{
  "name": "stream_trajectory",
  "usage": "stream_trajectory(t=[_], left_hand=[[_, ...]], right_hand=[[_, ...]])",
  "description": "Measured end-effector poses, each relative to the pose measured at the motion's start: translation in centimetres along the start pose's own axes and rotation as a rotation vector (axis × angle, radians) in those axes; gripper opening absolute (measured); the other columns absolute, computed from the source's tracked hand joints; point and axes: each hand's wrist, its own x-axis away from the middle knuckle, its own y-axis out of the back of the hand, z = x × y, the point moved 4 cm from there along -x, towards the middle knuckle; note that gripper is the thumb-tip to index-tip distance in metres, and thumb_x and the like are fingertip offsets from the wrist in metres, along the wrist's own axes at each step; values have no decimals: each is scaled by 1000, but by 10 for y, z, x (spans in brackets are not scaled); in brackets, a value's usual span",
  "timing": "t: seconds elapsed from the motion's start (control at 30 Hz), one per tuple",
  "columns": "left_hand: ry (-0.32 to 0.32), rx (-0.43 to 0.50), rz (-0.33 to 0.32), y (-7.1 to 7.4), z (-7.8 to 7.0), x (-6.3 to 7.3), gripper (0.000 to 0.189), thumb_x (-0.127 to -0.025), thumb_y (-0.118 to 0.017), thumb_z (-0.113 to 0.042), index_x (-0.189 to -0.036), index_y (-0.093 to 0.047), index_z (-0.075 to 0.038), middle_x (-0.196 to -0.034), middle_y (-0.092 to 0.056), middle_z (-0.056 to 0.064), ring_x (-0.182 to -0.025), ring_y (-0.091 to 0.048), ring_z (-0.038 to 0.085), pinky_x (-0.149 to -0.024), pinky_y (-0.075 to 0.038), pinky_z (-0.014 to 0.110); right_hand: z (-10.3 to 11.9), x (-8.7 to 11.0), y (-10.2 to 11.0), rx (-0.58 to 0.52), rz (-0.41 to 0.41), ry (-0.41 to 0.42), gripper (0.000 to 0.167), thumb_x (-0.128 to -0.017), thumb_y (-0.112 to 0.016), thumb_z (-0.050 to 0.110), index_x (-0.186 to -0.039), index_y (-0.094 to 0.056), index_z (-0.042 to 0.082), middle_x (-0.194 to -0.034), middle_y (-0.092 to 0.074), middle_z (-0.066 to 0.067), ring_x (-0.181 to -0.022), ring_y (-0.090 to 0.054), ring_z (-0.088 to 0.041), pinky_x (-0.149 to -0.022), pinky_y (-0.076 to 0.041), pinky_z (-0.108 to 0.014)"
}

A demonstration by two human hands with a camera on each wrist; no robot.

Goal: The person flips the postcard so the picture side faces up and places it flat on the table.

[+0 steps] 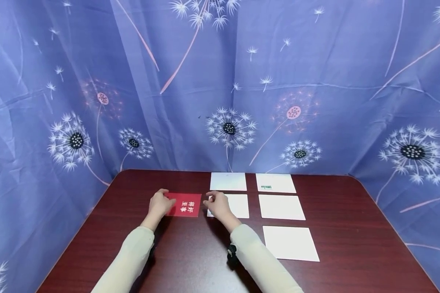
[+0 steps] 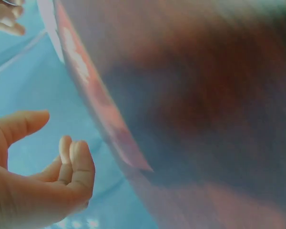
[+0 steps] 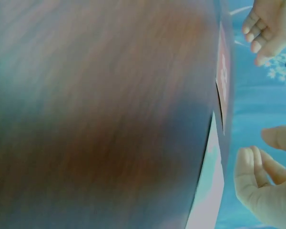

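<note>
Bright, even light fills the head view, bleaching the white cards (image 1: 237, 205) and leaving a pale glare on the near middle of the dark red table (image 1: 205, 280). Shadows darken the wood beside both pale sleeves (image 1: 130, 254). In the wrist views, the table smears out of focus, a cyan cast tints the curtain (image 2: 62, 98), and the red card's (image 2: 112, 119) lettering blurs.

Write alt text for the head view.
A left hand hovers over a red card with white characters, the right hand over one of five white cards on a dark red table. A blue dandelion-patterned curtain hangs behind.
</note>
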Motion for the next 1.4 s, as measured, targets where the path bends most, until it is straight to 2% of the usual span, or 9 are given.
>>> stream_trajectory(t=[0.1,0.27,0.37,0.53,0.7,0.87,1.07,1.27,1.4], left_hand=[[-13,92,-18,-5,-13,5,46,-84,-68,-11,-124,-56,7,-86,-64,16,-88,-59,34,-85,-46,47],[-41,269,-9,-19,-35,15,40,-83,-67,-5,-120,-59,6,-96,-65,19,-91,-62,32,-77,-51,39],[-42,374,31,-31,-47,21,38,-84,-66,-2,-120,-58,8,-101,-64,21,-93,-64,31,-71,-53,34],[-66,458,80,-51,-62,29,41,-84,-65,1,-123,-55,10,-110,-62,24,-101,-62,34,-81,-54,38],[-92,480,109,-63,-73,33,46,-86,-62,1,-129,-50,12,-121,-57,29,-112,-56,40,-92,-49,44],[-110,477,139,-74,-77,34,51,-86,-61,2,-133,-45,13,-128,-53,30,-120,-51,43,-97,-46,46],[-127,445,171,-84,-77,36,56,-85,-62,2,-136,-40,15,-132,-49,32,-124,-46,45,-101,-42,48],[-114,426,192,-93,-75,37,62,-85,-62,0,-138,-35,16,-136,-44,34,-129,-40,46,-105,-36,51],[-105,382,192,-96,-76,39,65,-83,-63,-2,-138,-33,17,-136,-44,34,-129,-40,45,-105,-35,52]], right_hand=[[-3,1,14,21,-25,37,24,-82,-67,-2,-104,-66,-12,-71,-64,-11,-55,-51,-7,-53,-46,-21],[-5,3,40,40,-89,60,23,-82,-65,-3,-103,-67,-11,-81,-68,-16,-73,-65,-24,-68,-54,-31],[-9,6,54,63,-121,38,25,-84,-65,0,-107,-67,-10,-91,-70,-19,-85,-67,-32,-77,-55,-39],[-18,12,74,90,-166,-4,35,-85,-65,4,-117,-62,-10,-105,-67,-25,-100,-64,-38,-86,-52,-46],[-29,19,85,38,-184,-88,44,-86,-63,3,-126,-54,-13,-119,-60,-30,-111,-57,-44,-93,-47,-49],[-40,23,89,7,-172,-167,49,-89,-60,4,-132,-46,-14,-130,-52,-31,-120,-50,-45,-99,-43,-50],[-44,27,89,11,-164,-209,54,-90,-60,6,-135,-40,-17,-135,-46,-34,-124,-46,-47,-102,-40,-50],[-48,31,84,42,-125,-266,60,-90,-59,9,-137,-34,-19,-140,-37,-37,-131,-34,-48,-107,-32,-53],[-49,30,81,77,-126,-264,62,-89,-61,9,-136,-34,-21,-138,-37,-39,-131,-33,-50,-108,-31,-53]])
